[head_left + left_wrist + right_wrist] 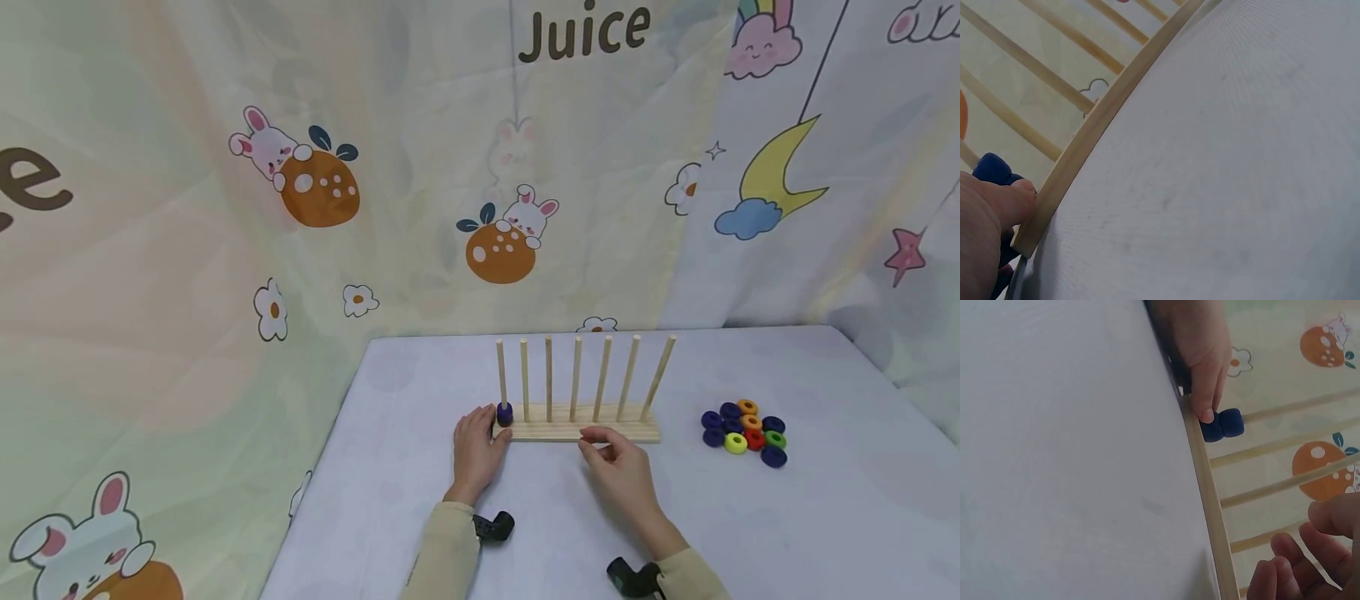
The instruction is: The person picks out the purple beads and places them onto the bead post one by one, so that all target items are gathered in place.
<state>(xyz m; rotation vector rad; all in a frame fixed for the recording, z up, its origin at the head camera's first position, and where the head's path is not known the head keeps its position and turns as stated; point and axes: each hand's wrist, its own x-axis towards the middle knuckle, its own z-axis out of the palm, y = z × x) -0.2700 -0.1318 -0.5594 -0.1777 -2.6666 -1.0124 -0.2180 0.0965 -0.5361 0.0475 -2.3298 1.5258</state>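
Observation:
A wooden peg rack (566,432) stands on the table, with a row of several upright pegs. Two dark blue beads (1222,425) are stacked at the foot of its leftmost peg. My left hand (477,450) grips the left end of the base, thumb at the front beside the beads (992,169); its other fingers are partly hidden behind the end. In front of the base, right of its middle, hovers my right hand (619,475). Its fingers (1288,549) are loosely bent with nothing between them, near the pegs in the right wrist view.
To the right of the rack lies a loose cluster of ring beads: several dark blue ones (713,437), orange ones (747,407), a red one (754,439), a yellow one (736,443) and green ones (776,439). A white cloth (847,500) covers the table, and a printed curtain (420,167) hangs behind it.

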